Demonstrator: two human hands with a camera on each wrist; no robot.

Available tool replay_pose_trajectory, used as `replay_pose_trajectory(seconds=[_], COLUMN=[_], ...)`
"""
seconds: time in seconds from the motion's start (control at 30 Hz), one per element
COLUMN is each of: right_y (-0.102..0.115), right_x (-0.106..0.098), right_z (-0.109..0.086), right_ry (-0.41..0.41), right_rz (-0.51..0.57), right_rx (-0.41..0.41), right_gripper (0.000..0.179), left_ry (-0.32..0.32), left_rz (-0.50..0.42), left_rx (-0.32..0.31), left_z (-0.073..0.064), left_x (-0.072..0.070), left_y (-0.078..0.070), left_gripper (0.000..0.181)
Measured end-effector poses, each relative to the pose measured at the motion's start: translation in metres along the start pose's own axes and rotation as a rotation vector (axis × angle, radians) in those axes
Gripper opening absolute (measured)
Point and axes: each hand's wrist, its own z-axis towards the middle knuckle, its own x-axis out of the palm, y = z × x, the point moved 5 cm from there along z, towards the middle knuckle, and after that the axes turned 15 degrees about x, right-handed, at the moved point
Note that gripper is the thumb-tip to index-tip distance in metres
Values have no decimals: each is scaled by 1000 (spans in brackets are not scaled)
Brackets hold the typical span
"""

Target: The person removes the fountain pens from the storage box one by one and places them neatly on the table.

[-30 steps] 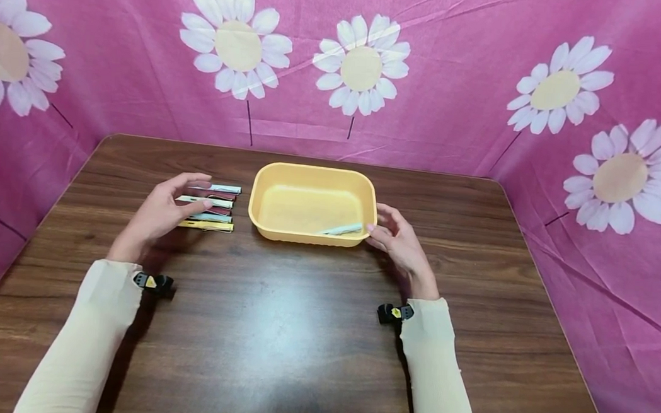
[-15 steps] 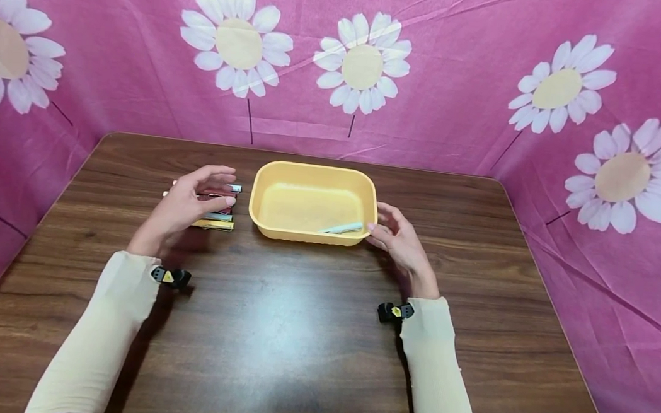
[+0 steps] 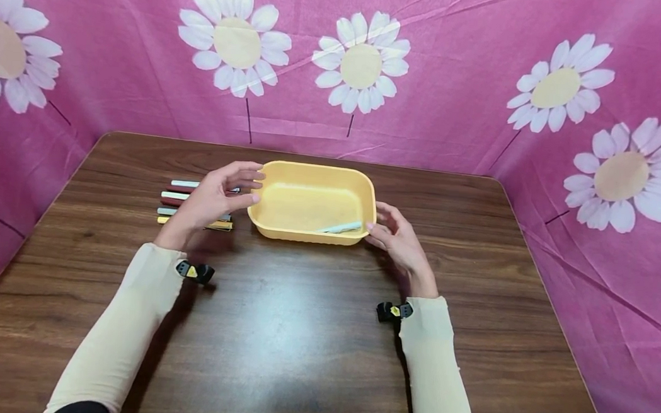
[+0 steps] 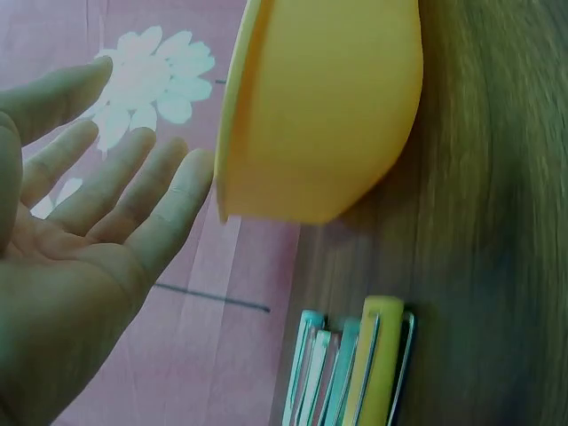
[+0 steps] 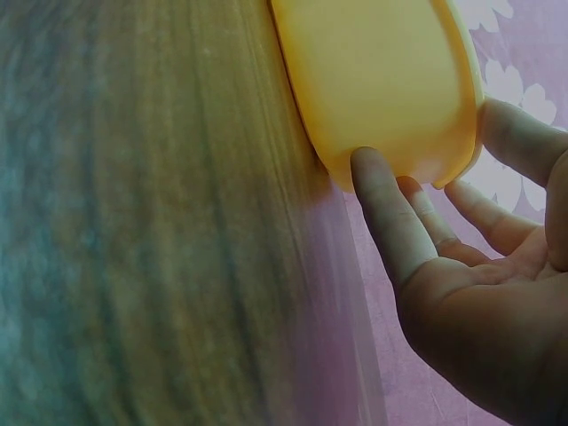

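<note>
A yellow rectangular plastic tub (image 3: 310,235) stands on the table, with a pale blue pen (image 3: 342,227) lying in its front right corner. My left hand (image 3: 217,193) is at the tub's left end, fingers spread and nothing in them, fingertips right by the rim. At the right end, my right hand (image 3: 399,242) rests extended fingers against the outer wall, thumb at the rim. Under and left of my left hand lies a row of capped pens with wire clips, partly hidden: white, dark red, pale blue, and a yellow pen (image 4: 382,355) nearest the front.
The brown wood table (image 3: 281,355) has a pink cloth (image 3: 444,106) with large white daisies hanging behind and along its sides. Black wrist-camera mounts sit at both cuffs, including a left camera (image 3: 196,272).
My left hand has moved right, from over the pens to the tub's left rim, uncovering the pens' left ends. The right hand and the tub stay in place.
</note>
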Motion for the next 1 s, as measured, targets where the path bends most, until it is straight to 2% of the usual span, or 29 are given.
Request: replay_pose_trajectory(seconds=[0.2,0.4,0.67,0.9,1.0], right_y=[-1,-1,-1,0,0], right_x=[0,1,1,0,0], right_z=[1,1,0,-1,0], right_ry=[0,6,5,2,3], right_rz=[8,23,15,16,14], right_rx=[-3,-5,-3,-7,-7], right_gripper=[57,58,59,59,59], left_ry=[45,70,90,171,179], left_rz=[-25,-39,-125,-84,-105], left_rx=[-9,-48,-81,-102,-129], left_z=[7,14,21,32,35], left_x=[17,30,44,55,60], left_y=[2,6,11,12,12], left_gripper=[59,61,58,54,54])
